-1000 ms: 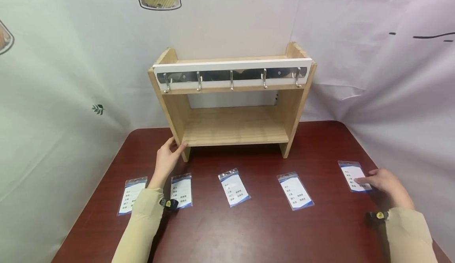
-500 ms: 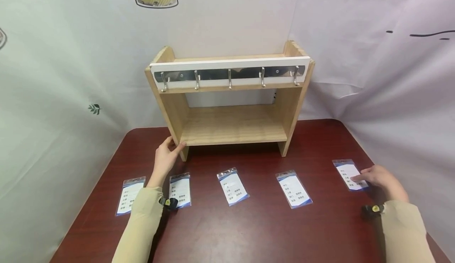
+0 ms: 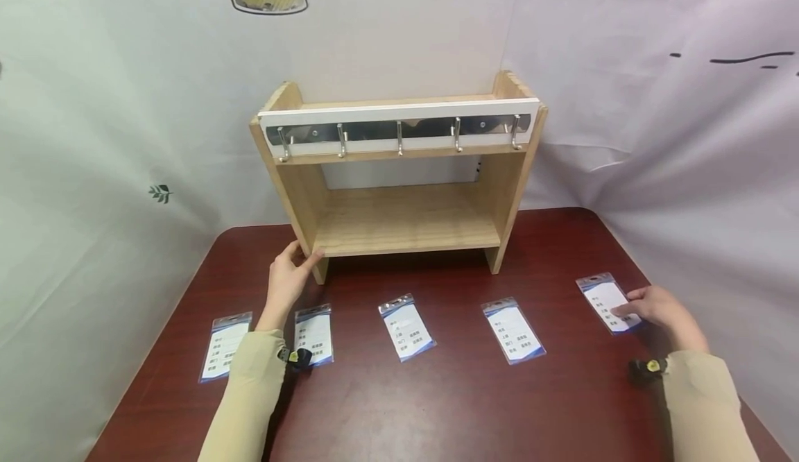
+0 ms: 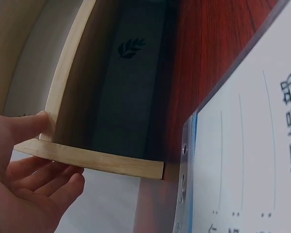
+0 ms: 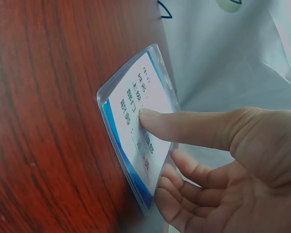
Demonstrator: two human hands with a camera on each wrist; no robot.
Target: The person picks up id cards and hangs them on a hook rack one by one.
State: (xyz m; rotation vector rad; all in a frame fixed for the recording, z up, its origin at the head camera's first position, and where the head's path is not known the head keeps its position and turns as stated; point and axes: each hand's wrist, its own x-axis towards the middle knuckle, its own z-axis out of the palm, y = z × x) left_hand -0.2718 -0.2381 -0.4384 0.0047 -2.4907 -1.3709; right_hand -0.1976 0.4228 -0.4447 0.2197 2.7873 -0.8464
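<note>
Pale cloth (image 3: 112, 115) hangs around a dark red table (image 3: 468, 406), where a light wood shelf (image 3: 406, 223) stands toward the back, five silver hooks (image 3: 399, 139) across its white front board. Near the table's right edge, the right hand (image 3: 664, 311) pinches a card (image 3: 603, 300), thumb on the printed face, other fingers at the side edge. It's white inside clear, shiny plastic, with short rows of dark characters, a blue band along the bottom and a see-through strip at the top. From the right wrist the card looks tilted; whether it has left the wood, I can't tell. Low on the shelf's left upright, the left hand (image 3: 287, 283) grips the wood, thumb at the front, fingers around the outer side. Four similar cards (image 3: 408, 330) lie in a row, the leftmost partly hidden by the left sleeve (image 3: 246, 392).
</note>
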